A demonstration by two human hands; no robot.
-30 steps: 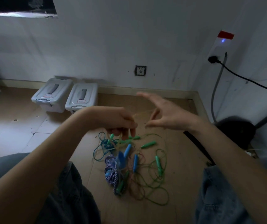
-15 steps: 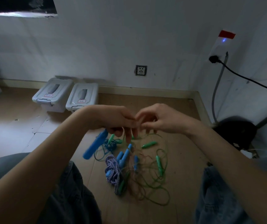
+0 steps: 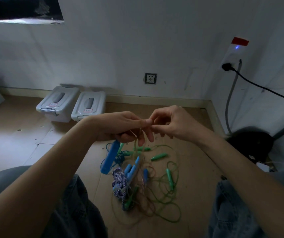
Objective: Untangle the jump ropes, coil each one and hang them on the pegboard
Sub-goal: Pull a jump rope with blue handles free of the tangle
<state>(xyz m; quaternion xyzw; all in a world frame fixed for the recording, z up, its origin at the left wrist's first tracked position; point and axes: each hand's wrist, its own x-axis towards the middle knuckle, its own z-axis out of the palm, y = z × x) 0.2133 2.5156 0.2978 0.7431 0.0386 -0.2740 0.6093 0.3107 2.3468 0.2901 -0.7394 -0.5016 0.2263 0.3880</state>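
Both hands met above the rope tangle [image 3: 143,182]. Left hand [image 3: 120,126] gripped thin cord, blue handle [image 3: 110,158] dangling straight down below it; right hand [image 3: 170,122] pinched same cord w/ fingertips, just beside.

Bright blue plastic handle [image 3: 110,158] hanging below the left fingers, green thin cord loops [image 3: 168,200] under them, blue-and-white twisted braided rope [image 3: 119,184], green plastic handles [image 3: 159,156], pale grey lidded boxes [image 3: 72,105] beyond
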